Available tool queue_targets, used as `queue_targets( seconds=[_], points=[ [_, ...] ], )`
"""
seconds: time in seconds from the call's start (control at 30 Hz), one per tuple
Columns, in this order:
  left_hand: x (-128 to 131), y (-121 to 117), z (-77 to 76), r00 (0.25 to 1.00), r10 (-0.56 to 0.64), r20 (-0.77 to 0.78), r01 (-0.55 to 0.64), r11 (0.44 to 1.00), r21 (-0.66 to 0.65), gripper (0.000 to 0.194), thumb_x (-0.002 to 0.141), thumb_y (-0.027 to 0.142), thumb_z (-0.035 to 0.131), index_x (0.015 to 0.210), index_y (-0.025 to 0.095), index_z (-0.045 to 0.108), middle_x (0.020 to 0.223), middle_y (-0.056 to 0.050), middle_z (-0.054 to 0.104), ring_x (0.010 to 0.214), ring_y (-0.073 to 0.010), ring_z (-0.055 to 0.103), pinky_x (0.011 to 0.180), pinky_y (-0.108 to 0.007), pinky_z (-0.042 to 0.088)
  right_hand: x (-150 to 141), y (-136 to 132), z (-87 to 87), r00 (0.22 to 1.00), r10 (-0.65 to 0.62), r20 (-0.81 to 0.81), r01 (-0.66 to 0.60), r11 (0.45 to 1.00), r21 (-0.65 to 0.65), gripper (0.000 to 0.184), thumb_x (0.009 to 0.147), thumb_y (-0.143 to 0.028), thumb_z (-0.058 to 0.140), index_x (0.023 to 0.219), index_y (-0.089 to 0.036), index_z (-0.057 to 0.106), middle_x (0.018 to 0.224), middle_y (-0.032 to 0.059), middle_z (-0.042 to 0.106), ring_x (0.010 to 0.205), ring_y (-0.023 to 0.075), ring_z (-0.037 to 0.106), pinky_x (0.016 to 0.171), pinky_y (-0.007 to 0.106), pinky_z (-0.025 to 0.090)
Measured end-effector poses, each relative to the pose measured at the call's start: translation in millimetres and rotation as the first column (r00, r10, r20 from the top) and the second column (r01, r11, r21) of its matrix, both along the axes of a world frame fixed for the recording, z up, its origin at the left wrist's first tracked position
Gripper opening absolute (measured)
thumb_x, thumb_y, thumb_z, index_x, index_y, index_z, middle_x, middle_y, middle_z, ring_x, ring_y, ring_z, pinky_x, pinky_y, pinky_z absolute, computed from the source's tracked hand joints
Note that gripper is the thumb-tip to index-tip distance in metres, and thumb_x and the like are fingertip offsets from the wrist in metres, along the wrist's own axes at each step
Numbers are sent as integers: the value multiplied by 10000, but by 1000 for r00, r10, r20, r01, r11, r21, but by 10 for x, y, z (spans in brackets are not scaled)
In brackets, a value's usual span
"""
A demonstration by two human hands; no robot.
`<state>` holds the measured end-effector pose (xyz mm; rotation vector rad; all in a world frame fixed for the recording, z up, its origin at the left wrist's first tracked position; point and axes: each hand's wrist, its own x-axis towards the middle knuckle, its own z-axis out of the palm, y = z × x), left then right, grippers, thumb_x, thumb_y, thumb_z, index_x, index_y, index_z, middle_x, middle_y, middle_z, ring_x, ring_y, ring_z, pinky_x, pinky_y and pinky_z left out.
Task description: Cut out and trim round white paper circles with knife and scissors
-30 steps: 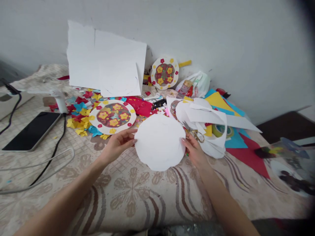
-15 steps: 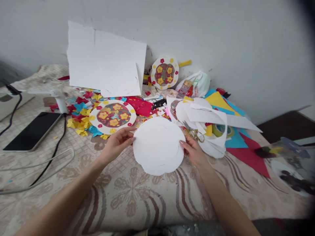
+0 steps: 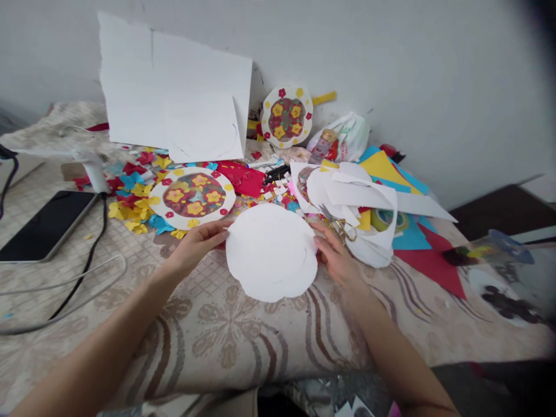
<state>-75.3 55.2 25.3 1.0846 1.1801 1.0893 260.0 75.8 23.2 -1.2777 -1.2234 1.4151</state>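
Observation:
Two stacked white paper discs (image 3: 270,252) sit low over a patterned cloth (image 3: 243,336), slightly offset from each other. My left hand (image 3: 197,246) pinches their left edge, fingers closed on the paper. My right hand (image 3: 336,258) grips the right edge the same way. Just right of that hand lie scissors (image 3: 337,226) on a heap of white paper offcuts (image 3: 360,200).
A decorated paper plate (image 3: 193,197) with red and yellow flowers lies behind my left hand, another (image 3: 286,116) leans on the wall. White card sheets (image 3: 174,98) stand at the back. A phone (image 3: 43,223) and cables (image 3: 78,278) lie left. Coloured paper (image 3: 417,243) spreads right.
The discs have dropped closer to the cloth and slid apart a little, showing a second edge. The view has tilted down slightly. Both hands keep their hold.

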Motion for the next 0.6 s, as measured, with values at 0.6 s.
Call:
queue_targets(
  seconds=[0.6],
  points=[
    [-64, 27, 22, 995, 27, -97, -24, 999, 32, 532, 714, 487, 846, 1151, 197, 757, 972, -81, 788, 854, -228, 701, 786, -354, 591, -21, -22, 56, 999, 42, -12, -43, 999, -14, 316, 795, -385, 720, 1091, -282, 680, 695, -29, 569, 527, 114, 491, 397, 216, 383]
  ],
)
